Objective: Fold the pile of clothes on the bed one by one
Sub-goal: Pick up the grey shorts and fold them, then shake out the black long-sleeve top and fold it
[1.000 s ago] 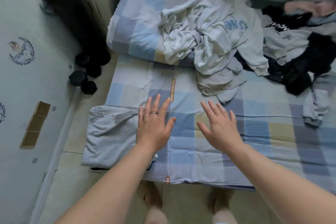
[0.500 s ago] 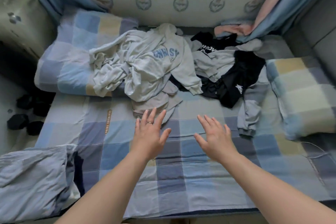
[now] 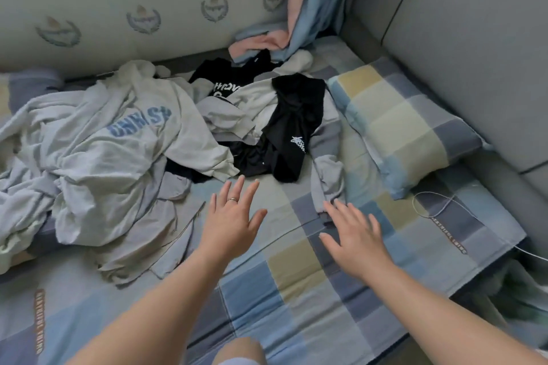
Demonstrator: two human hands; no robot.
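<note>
Toward the far edge of the bed [image 3: 290, 290], the pile of clothes [image 3: 124, 139] is lying just beyond 2 empty, spread hands. The right hand [image 3: 353, 234] is hovering nearest a grey garment [image 3: 327, 178], its long axis running away from the fingertips; the left hand [image 3: 231, 216] is hovering short of a black garment [image 3: 290, 133].

Dull, flat daylight on the bed [image 3: 296, 264], and everything looks a bit soft.

The room is dim and grey-green, lit evenly with no glare, and I can't tell where the light comes in. Shadows are faint. There's a soft smudge under the left hand [image 3: 231, 222] and the right hand [image 3: 353, 234], and darker creases in the pale sweatshirt [image 3: 98, 157]. The black clothes [image 3: 293, 127] sink into near-solid dark. Blur smears the sweatshirt lettering, the wall emblems [image 3: 143, 19] and the pillow [image 3: 400, 124] checks. The wide lens bows the padded panel [image 3: 474, 53] seams and stretches both forearms at the bottom edge.
</note>
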